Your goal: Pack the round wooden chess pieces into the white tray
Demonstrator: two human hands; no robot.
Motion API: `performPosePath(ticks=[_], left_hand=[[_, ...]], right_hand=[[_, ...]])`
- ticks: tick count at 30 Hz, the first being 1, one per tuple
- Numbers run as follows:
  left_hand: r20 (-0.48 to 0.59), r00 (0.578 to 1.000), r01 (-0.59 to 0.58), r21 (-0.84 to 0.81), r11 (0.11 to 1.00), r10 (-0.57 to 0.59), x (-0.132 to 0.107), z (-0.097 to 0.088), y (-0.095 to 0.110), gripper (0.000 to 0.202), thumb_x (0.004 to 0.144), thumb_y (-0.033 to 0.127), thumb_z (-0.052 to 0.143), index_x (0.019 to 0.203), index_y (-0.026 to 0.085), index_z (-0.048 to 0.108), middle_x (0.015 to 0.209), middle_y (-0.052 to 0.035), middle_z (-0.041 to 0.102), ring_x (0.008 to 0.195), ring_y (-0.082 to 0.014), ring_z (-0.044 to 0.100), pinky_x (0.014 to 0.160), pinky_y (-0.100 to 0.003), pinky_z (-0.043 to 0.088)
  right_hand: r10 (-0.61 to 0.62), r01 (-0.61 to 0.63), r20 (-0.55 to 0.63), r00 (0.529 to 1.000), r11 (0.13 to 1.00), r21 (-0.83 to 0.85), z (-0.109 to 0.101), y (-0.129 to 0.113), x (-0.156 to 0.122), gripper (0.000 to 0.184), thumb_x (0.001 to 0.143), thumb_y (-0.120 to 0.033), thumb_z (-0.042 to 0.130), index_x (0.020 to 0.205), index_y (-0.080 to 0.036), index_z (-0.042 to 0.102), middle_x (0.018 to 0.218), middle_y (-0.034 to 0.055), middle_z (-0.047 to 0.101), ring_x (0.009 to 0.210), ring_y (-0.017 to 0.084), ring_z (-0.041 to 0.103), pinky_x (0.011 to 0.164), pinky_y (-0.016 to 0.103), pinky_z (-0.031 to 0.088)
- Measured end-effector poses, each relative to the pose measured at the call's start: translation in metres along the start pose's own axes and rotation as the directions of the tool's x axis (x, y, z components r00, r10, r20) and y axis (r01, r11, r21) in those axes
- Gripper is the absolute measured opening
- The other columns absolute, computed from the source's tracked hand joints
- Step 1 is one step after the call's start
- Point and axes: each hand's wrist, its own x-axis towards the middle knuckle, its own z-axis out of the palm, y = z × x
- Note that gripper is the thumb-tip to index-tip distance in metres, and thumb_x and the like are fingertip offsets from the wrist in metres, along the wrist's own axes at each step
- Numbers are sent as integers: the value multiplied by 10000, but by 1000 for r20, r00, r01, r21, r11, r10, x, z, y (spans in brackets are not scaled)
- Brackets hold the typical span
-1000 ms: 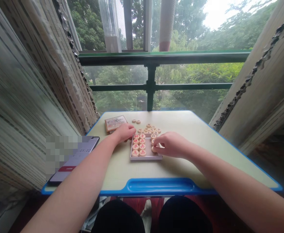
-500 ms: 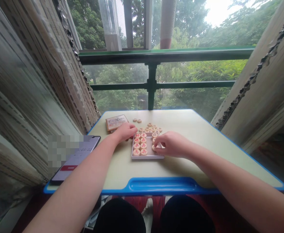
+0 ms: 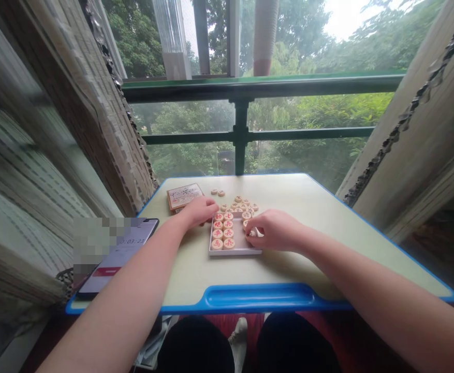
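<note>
A shallow white box tray [image 3: 234,253] lies on the table, with two columns of red-marked Chinese chess pieces [image 3: 229,233] along its left side. More pieces [image 3: 246,215] stand along its right side. My right hand [image 3: 275,229] is over that right side, its thumb and fingers closed on a Chinese chess piece mostly hidden by them. My left hand [image 3: 199,211] rests at the tray's far left corner with curled fingers; what they grip, if anything, is hidden. Just behind the tray is a loose heap of Chinese chess pieces [image 3: 238,199].
A printed box [image 3: 184,192] lies at the far left of the cream, blue-edged table [image 3: 320,269]. Two pieces [image 3: 218,192] sit apart near the back edge. A phone showing a timer [image 3: 121,254] lies by my left forearm. Curtains and a green railing [image 3: 242,119] surround the table.
My right fingers have shifted slightly at the tray's right side, and a bit more pale surface shows between them. My left hand stays at the tray corner. The view has moved slightly.
</note>
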Motion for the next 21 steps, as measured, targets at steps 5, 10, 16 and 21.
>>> performPosePath(ticks=[5,10,16,21], left_hand=[[12,1000,9,-10,1000,-9,2,0,-3,130,664,248,459,620,150,533,487,15,502,368,-68,397,342,-175,326],[16,1000,12,-46,999,-12,2,0,-4,133,660,236,444,597,153,527,490,15,504,366,-69,388,349,-185,328],[22,1000,16,-60,998,-15,3,-1,-3,132,656,227,439,601,154,534,477,24,491,355,-69,375,349,-188,318],[20,1000,4,-83,997,-2,3,-1,-4,135,647,215,427,605,154,540,480,21,484,353,-75,377,351,-199,327]], right_hand=[[15,-16,-6,1000,1000,-8,-1,0,-1,172,717,-324,556,777,-238,692,637,10,624,523,107,469,510,222,296],[-8,8,8,1000,1000,17,-5,-1,-2,160,712,-305,556,774,-237,686,633,2,625,525,106,480,510,219,298],[-18,18,18,1000,1000,26,-4,0,-1,153,710,-285,554,763,-229,687,645,2,631,519,100,472,505,217,292],[-20,20,2,1000,998,54,-5,0,-2,159,714,-301,561,759,-223,692,628,4,619,516,97,462,504,217,285]])
